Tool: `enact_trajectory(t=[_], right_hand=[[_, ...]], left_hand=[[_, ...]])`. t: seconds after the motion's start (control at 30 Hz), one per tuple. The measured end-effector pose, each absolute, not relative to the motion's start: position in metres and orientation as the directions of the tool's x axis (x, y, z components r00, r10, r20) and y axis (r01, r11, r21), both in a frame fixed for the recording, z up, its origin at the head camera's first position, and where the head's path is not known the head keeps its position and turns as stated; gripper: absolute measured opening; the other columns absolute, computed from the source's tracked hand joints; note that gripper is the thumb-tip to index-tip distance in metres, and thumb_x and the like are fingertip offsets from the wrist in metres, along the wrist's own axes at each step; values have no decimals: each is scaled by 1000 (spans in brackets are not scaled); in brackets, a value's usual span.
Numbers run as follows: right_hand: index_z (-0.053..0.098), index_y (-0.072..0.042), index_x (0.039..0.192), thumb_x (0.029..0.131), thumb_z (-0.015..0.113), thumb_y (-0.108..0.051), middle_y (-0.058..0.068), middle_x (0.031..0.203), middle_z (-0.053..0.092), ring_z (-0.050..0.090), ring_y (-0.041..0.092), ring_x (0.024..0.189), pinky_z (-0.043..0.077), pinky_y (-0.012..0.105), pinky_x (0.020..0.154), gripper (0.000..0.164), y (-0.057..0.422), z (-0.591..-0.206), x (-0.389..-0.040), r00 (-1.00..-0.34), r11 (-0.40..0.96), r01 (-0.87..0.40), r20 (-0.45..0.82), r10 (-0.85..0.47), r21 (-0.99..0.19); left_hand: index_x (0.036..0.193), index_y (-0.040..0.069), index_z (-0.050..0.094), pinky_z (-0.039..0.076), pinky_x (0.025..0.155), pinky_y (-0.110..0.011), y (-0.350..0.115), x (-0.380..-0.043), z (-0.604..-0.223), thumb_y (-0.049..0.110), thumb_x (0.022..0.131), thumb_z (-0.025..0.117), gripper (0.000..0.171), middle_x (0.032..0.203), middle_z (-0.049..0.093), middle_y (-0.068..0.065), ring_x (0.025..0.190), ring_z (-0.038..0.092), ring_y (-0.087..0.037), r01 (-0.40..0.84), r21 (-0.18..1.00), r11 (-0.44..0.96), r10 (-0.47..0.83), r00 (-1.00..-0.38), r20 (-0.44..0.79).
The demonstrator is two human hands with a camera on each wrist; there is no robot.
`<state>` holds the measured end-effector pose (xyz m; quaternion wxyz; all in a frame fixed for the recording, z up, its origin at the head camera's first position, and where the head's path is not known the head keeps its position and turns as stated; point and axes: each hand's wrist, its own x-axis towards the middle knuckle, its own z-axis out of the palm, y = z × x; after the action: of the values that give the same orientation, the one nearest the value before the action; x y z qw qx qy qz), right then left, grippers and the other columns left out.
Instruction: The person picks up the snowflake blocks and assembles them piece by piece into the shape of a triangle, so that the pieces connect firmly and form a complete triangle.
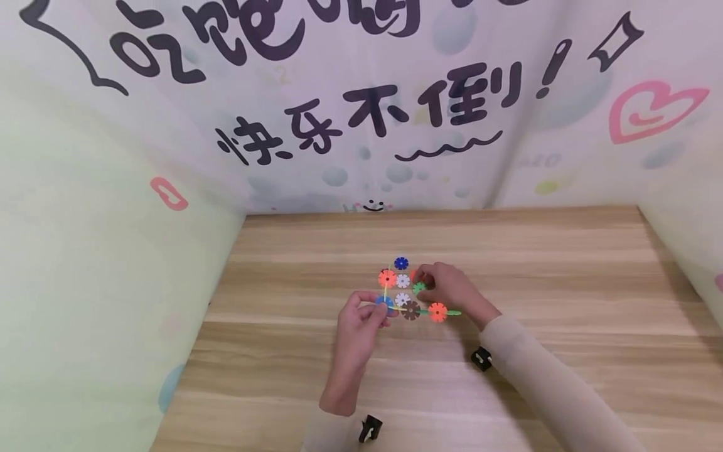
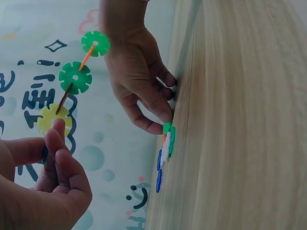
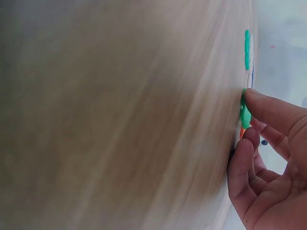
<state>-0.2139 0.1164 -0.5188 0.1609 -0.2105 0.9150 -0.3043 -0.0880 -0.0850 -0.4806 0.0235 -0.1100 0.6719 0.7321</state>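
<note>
My left hand (image 1: 361, 319) pinches a blue notched disc (image 1: 384, 304) between thumb and fingertips. That disc belongs to a chain of interlocking plastic snowflake discs, held above the table. The chain includes an orange disc (image 1: 386, 279), a brown disc (image 1: 411, 310) and another orange disc (image 1: 437, 312); in the left wrist view its yellow disc (image 2: 48, 122) and green disc (image 2: 75, 77) show. With the thumb and a finger my right hand (image 1: 449, 285) pinches a loose green disc (image 1: 418, 289) at the tabletop. In the right wrist view this green disc (image 3: 245, 115) is seen edge-on.
Loose discs lie around the right fingertips: a dark blue disc (image 1: 401, 263), a white disc (image 1: 402, 280) and others. Two small black objects (image 1: 369, 429) rest on the wooden table (image 1: 271, 351) near the forearms. A printed curtain (image 1: 316, 182) stands behind the table.
</note>
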Motion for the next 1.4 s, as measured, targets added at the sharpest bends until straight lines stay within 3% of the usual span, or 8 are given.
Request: enact_trajectory(t=[0.33,0.47,0.57,0.67,0.8,1.03,1.2,1.4], right_hand=[[61,-18,108,93,70,-12,3,83,63,57,20,69,49,34,62,18,121,-520,-210,-878,652,-208,-156,-454,-729],[64,-18,114,95,65,-10,7,88,66,62,23,76,53,36,68,21,125,-512,-214,-889,518,-131,-131,-440,-845],[64,-10,118,95,64,-6,12,89,67,66,30,80,58,40,73,23,124,-500,-216,-893,381,-97,-88,-441,-919],[62,-3,123,96,65,-6,17,93,66,66,39,85,58,48,78,27,123,-487,-216,-897,269,-68,-59,-438,-961],[62,-3,125,97,65,-7,24,98,64,64,44,92,57,52,81,29,118,-473,-213,-900,195,-43,-46,-433,-980],[62,-4,127,96,66,-6,24,101,63,63,44,92,58,46,80,31,112,-459,-208,-902,167,-49,-29,-432,-985],[64,-6,125,96,66,-7,17,97,64,64,41,89,59,35,74,30,111,-452,-208,-906,182,-68,-15,-423,-981],[64,-5,127,96,67,-9,14,98,64,65,31,85,57,32,71,31,112,-451,-208,-910,228,-79,-23,-415,-970]], left_hand=[[112,-1,54,57,79,-35,-86,-84,-482,7,99,62,17,94,73,-19,82,67,-32,-167,979,-114,-107,-978,-179],[113,-3,54,57,78,-35,-86,-84,-484,7,99,62,19,94,73,-21,80,68,-30,-164,981,-108,-99,-980,-175],[114,-3,54,57,79,-36,-86,-83,-484,8,99,62,20,93,73,-19,81,68,-31,-164,981,-100,-91,-981,-174],[114,-2,54,57,79,-36,-87,-83,-485,9,99,62,20,92,73,-18,82,68,-33,-167,980,-104,-82,-981,-176],[114,-4,53,57,77,-32,-87,-82,-486,8,99,62,21,92,74,-17,82,68,-34,-171,978,-117,-67,-981,-179],[113,-1,54,56,77,-30,-87,-82,-485,9,100,61,18,91,73,-17,79,67,-27,-177,978,-113,-51,-982,-184],[113,0,55,56,77,-31,-87,-85,-485,9,100,60,16,91,73,-16,85,67,-35,-184,976,-118,-45,-981,-190],[112,0,55,56,76,-31,-85,-86,-484,6,100,59,14,90,73,-17,87,67,-38,-173,974,-143,-34,-983,-179]])
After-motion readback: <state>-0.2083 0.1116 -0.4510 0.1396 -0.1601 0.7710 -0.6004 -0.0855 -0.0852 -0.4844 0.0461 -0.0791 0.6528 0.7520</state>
